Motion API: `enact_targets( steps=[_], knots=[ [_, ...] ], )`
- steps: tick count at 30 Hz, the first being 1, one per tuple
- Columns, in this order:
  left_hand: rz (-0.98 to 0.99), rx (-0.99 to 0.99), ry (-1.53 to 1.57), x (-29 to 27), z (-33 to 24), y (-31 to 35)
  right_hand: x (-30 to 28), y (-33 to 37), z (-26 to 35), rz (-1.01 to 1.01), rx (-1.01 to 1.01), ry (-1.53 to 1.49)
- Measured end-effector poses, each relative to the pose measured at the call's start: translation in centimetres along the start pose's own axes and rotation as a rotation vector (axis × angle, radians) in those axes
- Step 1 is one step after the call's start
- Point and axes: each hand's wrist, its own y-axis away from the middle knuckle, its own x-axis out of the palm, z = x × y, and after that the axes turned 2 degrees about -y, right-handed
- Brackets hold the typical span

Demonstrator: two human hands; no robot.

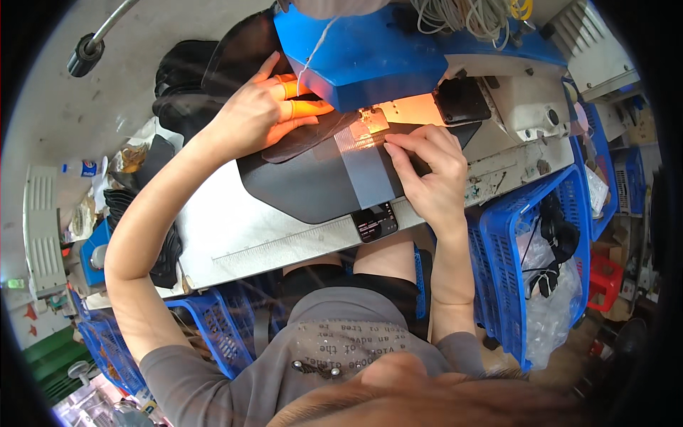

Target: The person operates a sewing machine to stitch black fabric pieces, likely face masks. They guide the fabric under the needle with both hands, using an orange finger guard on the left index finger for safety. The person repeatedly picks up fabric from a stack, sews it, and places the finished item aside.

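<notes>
your left hand [245, 114] lay flat and unclenched, its grip released, fingertips in orange rubber finger covers [307, 108] pressing a dark curved leather piece [306, 139] down beside the needle area [370, 121] of a blue sewing machine [356, 50]. your right hand [427, 174] also gripped nothing; its fingers were curled, with the tips pinning the far side of the same work just right of the needle. the work itself, a larger dark panel [299, 188] crossed by a grey strip [366, 174], rested on the pale table [242, 235], its front edge overhanging toward you. a warm lamp glow lit the spot between your hands.

to do this step well, it seemed wise to keep both hands flat and level, feed the pieces evenly, hold the overlapping edge aligned to the strip, and keep fingertips clear of the needle.

a small dark phone [375, 222] sat at the table's near edge, and a ruler scale [284, 245] ran along that edge. blue plastic crates [512, 242] stood below to the right and left, and black pieces [181, 78] were heaped past your left hand.

the needle itself was hard to make out in the glare. the machine's top was cut off by the frame, the fisheye rim darkened the corners, and your head blocked the bottom.
</notes>
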Motion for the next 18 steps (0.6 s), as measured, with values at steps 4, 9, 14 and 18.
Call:
enact_targets(
  steps=[4, 9, 14, 18],
  knots=[
    [-0.003, -0.02, -0.016, 0.2, 0.0, 0.3, 0.0, 0.1, 0.0, -0.005, -0.011, -0.009],
    [-0.001, -0.075, -0.082, 0.5, -1.1, 0.5, 0.0, 0.2, 0.0, -0.01, -0.011, -0.014],
    [-0.003, -0.187, -0.099, 0.5, -3.1, 0.6, 0.1, 0.2, -0.2, -0.027, -0.032, -0.003],
    [-0.015, -0.302, -0.158, 0.2, -5.6, -0.2, 0.2, 0.2, -0.3, -0.047, -0.038, -0.023]
  ],
)
